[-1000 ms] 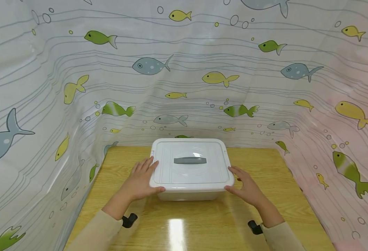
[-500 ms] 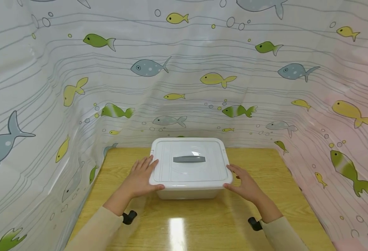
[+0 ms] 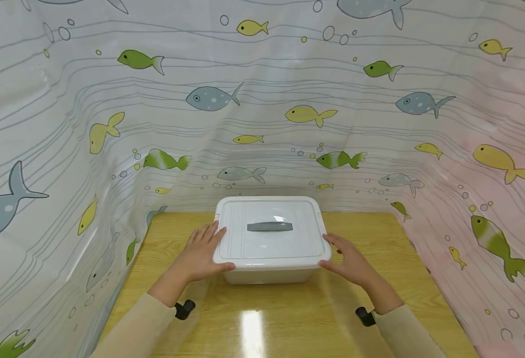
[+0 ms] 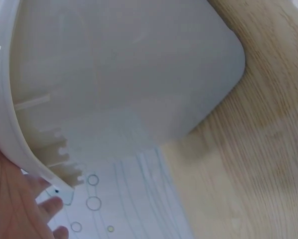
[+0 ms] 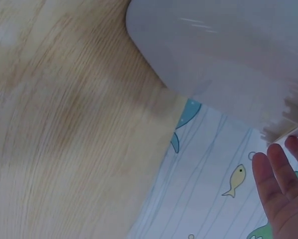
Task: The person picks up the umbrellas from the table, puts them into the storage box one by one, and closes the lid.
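A white lidded storage box [image 3: 268, 277] stands upright on the wooden table, near its far edge. Its white lid [image 3: 284, 248] lies on top and carries a grey handle [image 3: 269, 226] in the middle. My left hand [image 3: 199, 256] touches the lid's left side with spread, fairly straight fingers; the thumb lies along the front left corner. On the opposite side my right hand [image 3: 349, 261] touches the lid's right edge, thumb at the front right corner. In the left wrist view the box wall [image 4: 129, 64] fills much of the picture, below the lid rim [image 4: 4, 99].
A wood-grain table [image 3: 289, 323] extends around the box, with a bright reflection in front. A white fish-print sheet [image 3: 262, 164] hangs behind the table and along both sides, pinkish at the right. Each sleeve has a black device [image 3: 184, 310] at its cuff.
The view has shifted slightly, so the printed fish sit a little lower and further left. Both hands stay at the lid's sides, and the box keeps its place on the table.
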`<act>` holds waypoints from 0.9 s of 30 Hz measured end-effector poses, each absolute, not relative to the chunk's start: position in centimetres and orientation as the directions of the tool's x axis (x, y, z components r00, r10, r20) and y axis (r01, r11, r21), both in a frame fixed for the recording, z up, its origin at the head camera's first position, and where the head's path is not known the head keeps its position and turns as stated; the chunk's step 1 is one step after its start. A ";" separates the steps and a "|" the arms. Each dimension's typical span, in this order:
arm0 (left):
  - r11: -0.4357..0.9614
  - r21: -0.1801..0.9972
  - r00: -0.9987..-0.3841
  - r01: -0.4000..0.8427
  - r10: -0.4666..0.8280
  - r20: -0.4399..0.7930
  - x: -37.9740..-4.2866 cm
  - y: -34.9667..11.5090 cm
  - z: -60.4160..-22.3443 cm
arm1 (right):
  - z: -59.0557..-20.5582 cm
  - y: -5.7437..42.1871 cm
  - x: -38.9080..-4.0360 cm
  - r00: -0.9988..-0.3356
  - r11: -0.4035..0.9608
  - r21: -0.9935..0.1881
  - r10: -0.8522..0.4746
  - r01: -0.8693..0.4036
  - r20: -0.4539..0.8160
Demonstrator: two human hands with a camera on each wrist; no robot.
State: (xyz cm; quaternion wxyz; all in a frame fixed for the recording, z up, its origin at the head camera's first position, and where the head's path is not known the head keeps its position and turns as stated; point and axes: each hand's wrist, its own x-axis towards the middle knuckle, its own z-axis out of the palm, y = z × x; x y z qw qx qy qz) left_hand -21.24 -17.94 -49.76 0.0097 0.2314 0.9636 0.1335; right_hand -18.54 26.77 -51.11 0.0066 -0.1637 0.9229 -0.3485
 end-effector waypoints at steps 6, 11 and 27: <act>0.851 0.270 -0.889 0.450 0.455 0.047 -21.2 -18.0 -49.7 | -50.9 26.8 -18.6 -0.942 0.710 -0.635 -0.324 -0.305 0.090; 0.848 0.272 -0.886 0.456 0.460 0.051 -21.5 -18.0 -49.4 | -50.7 26.9 -18.7 -0.944 0.723 -0.624 -0.319 -0.298 0.082; 0.841 0.290 -0.885 0.457 0.462 0.054 -21.7 -18.3 -49.3 | -49.6 27.2 -18.7 -0.933 0.734 -0.595 -0.350 -0.327 0.080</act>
